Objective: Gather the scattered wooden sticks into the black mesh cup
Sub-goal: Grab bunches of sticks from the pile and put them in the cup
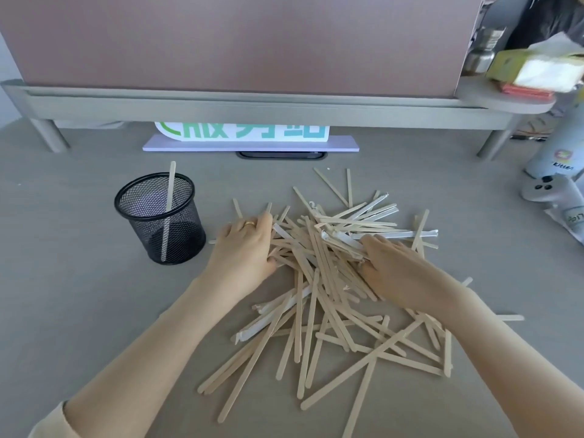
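A loose pile of wooden sticks (328, 279) lies spread across the middle of the grey desk, some still in white paper sleeves. The black mesh cup (161, 218) stands upright to the left of the pile, with one stick (169, 203) leaning inside it. My left hand (248, 245), wearing a ring, presses into the pile's left edge with fingers curled among the sticks. My right hand (398, 267) rests on the pile's right side, fingers curled around a bundle of sticks. Both hands are well right of the cup.
A grey shelf riser (252, 105) spans the back with a pink panel above it and a green-lettered sign (249, 137) beneath. A tissue box (537, 69) and metal bottle (480, 49) sit at the back right. A white controller (546, 189) lies at the right edge.
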Motion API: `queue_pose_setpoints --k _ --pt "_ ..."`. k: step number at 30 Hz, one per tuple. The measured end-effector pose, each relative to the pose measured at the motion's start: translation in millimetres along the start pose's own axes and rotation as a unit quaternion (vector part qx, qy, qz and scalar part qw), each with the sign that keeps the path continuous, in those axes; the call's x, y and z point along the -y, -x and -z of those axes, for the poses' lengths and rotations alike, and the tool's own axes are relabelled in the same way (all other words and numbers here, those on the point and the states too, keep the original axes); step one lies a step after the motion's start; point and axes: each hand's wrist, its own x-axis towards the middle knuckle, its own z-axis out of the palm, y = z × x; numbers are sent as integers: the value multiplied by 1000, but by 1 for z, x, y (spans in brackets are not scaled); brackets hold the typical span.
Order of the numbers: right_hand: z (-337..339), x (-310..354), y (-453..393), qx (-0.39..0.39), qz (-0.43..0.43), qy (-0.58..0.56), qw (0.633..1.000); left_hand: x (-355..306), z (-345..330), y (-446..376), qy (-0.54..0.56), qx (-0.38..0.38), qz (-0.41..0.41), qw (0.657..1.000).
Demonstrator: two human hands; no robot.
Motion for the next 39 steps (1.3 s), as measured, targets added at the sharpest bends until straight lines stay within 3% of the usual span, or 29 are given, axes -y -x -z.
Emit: queue_pose_setpoints --k 4,11,19,23,28,33,39 --pt "3 -2 -9 -11 7 -38 999 -2 0 1 60 -9 0 998" --pt "29 -5 -15 -10 5 -67 998 -3 -5 -6 96 -1 68 993" --pt "54 -31 -24 92 -14 -88 992 1 -6 -10 117 4 133 984" --pt "63 -40 -19 130 -11 -172 976 3 1 -11 125 -24 158 979" --pt "76 -32 -11 58 14 -310 949 -1 21 -7 248 -93 149 953" --pt "70 2 -2 -36 101 -437 893 -6 39 -5 340 -143 123 922" --pt "46 51 -4 -94 100 -567 812 -9 44 -1 501 -180 128 836"
